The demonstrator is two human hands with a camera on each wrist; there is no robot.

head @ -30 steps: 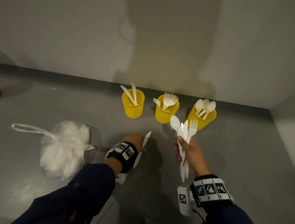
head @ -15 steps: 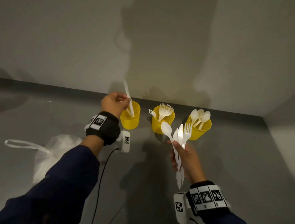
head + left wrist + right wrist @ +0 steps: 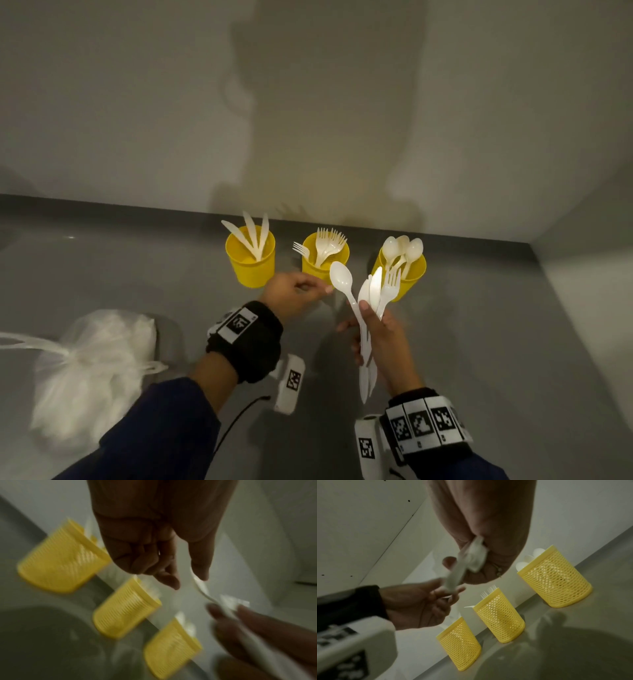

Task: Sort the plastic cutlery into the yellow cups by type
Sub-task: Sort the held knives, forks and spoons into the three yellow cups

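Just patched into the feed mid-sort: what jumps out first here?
Three yellow cups stand in a row by the wall: knives in the left one, forks in the middle, spoons in the right. In front, the right hand grips a fan of mixed cutlery, the left hand reaching toward its spoon.

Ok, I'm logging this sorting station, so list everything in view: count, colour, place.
yellow cups: three, yellow mesh, in a row by the wall.
knives in cup: three, white, left cup.
forks in cup: several, white, middle cup.
spoons in cup: several, white, right cup.
cutlery bundle: spoon, fork and knives, white, in the right hand.
plastic bag: one, translucent white, on the counter at left.
counter: one, grey.
left hand: reaching toward the bundle's spoon.
right hand: grips the bundle.
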